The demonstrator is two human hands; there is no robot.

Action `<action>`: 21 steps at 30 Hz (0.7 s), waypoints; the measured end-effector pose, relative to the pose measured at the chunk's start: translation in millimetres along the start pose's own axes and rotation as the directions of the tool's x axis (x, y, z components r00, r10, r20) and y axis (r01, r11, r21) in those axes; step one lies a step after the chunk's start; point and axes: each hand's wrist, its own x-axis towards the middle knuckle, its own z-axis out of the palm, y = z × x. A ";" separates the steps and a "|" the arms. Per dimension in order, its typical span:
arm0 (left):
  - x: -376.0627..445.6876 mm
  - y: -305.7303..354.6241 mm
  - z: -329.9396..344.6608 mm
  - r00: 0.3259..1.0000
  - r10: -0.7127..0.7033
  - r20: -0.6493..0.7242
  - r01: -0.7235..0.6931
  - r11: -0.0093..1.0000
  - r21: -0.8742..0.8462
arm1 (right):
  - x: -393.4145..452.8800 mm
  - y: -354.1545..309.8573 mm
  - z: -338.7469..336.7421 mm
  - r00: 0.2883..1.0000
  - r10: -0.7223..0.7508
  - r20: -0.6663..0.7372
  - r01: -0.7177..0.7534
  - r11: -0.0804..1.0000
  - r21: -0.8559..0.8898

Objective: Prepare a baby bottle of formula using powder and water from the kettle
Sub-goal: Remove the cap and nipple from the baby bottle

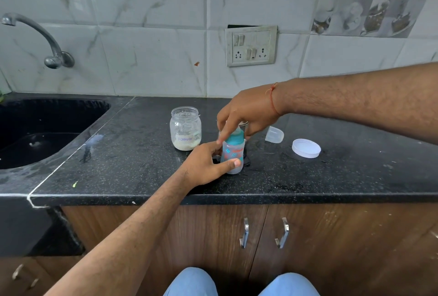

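A small baby bottle (233,153) with a teal collar and printed pattern stands upright on the black counter (142,165). My left hand (206,165) wraps around its lower body, thumb across the front. My right hand (244,115) reaches down from the right and its fingers close on the teal collar and teat at the top. An open glass jar (185,128) labelled "Formula", with pale powder at the bottom, sits just left of the bottle. No kettle is in view.
A clear bottle cap (274,134) lies on its side to the right of the bottle, and a white jar lid (306,148) lies further right. A black sink (35,129) with a wall tap (47,42) is at the left. A switch panel (251,45) is on the tiled wall.
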 end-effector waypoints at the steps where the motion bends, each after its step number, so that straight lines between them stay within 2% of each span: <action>1: -0.1 0.4 0.2 1.000 0.002 -0.005 -0.002 1.000 0.008 | 0.8 -1.4 1.7 0.998 0.062 0.023 -0.063 0.996 0.064; 3: -0.5 0.8 1.3 1.000 0.012 -0.009 -0.012 1.000 0.004 | 4.9 -5.9 3.0 0.968 0.236 0.082 -0.245 0.963 0.113; 5: -1.3 0.3 1.8 1.000 0.013 -0.021 -0.013 1.000 -0.006 | 11.4 -9.6 5.7 0.909 0.398 0.122 -0.405 0.914 0.033; 6: -1.6 0.2 1.9 1.000 0.012 -0.029 -0.012 1.000 -0.007 | 14.3 -10.4 7.5 0.892 0.433 0.134 -0.436 0.900 -0.002; 9: -1.2 0.2 2.1 1.000 0.007 -0.030 -0.007 1.000 0.000 | 16.7 -8.9 4.4 0.917 0.383 0.111 -0.386 0.922 0.010; 13: 0.7 0.2 2.0 1.000 0.009 -0.028 -0.009 1.000 0.007 | 7.4 -9.1 -8.7 0.962 0.231 0.146 -0.260 0.938 0.230; 15: 0.9 -0.2 2.0 0.999 0.017 -0.029 -0.017 1.000 0.015 | 11.3 -8.7 -1.8 0.953 0.257 0.160 -0.289 0.928 0.235; 18: -0.6 0.1 2.3 0.999 0.025 -0.045 -0.024 0.999 0.023 | 17.5 -8.2 6.9 0.895 0.405 0.190 -0.437 0.882 0.178; 21: -0.6 0.1 2.9 0.999 0.027 -0.044 -0.026 0.999 0.024 | 12.2 -7.6 2.1 0.918 0.350 0.187 -0.385 0.900 0.205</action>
